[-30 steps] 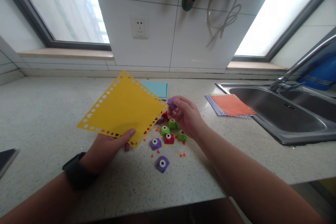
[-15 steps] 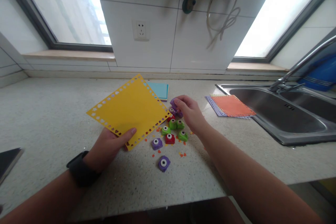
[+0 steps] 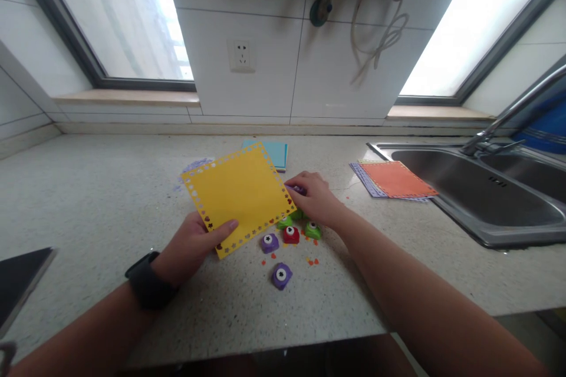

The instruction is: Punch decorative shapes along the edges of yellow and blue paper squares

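Observation:
My left hand (image 3: 201,240) grips a yellow sheet of paper (image 3: 241,191) by its near left corner, thumb on top. Rows of small punched shapes, stars and hearts among them, run along the sheet's edges. At the sheet's right corner my right hand (image 3: 316,197) is closed around a purple craft punch (image 3: 297,189), mostly covered by the fingers. Whether the punch sits over the paper's edge I cannot tell. Below lie a red punch (image 3: 290,235), a green punch (image 3: 313,230), a purple punch (image 3: 269,242) and a nearer purple punch (image 3: 282,275); other green ones are partly hidden.
Orange paper (image 3: 395,179) tops a stack of bordered sheets beside the steel sink (image 3: 469,212). Behind the yellow sheet lie blue paper (image 3: 278,155) and purple scraps (image 3: 194,166). Orange confetti (image 3: 313,261) dots the counter. A dark flat object (image 3: 24,283) is at the left.
The yellow sheet has turned and flattened, its far corner moving right and down, uncovering the purple scraps. My right hand has brought the purple punch down to the sheet's right side.

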`<state>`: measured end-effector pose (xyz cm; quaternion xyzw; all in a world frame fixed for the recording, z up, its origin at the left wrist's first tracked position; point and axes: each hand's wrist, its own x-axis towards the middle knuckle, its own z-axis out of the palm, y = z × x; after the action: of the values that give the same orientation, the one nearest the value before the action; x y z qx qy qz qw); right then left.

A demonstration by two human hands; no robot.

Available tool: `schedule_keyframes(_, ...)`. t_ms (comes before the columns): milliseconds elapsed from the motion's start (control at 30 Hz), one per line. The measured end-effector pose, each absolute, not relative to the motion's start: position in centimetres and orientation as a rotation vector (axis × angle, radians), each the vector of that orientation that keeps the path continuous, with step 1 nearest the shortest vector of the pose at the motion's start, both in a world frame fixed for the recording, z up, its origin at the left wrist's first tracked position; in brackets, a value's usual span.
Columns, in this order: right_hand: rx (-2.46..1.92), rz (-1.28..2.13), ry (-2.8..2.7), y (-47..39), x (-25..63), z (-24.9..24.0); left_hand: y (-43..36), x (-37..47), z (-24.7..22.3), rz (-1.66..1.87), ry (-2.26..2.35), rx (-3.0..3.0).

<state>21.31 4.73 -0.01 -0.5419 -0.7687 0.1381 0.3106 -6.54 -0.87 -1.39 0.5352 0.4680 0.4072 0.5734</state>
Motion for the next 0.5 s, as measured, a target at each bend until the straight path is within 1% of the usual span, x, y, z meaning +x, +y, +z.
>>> schedule_keyframes(300,-1.441,0.294,-2.296,3.62,20.93,0.60,-0.30,-6.46,-1.42,0.844,0.972,1.230)
schedule_keyframes(500,-1.357,0.321,-2.189,4.33,21.44,0.40,-0.19,-6.40,-1.41,0.852,0.946,1.200)
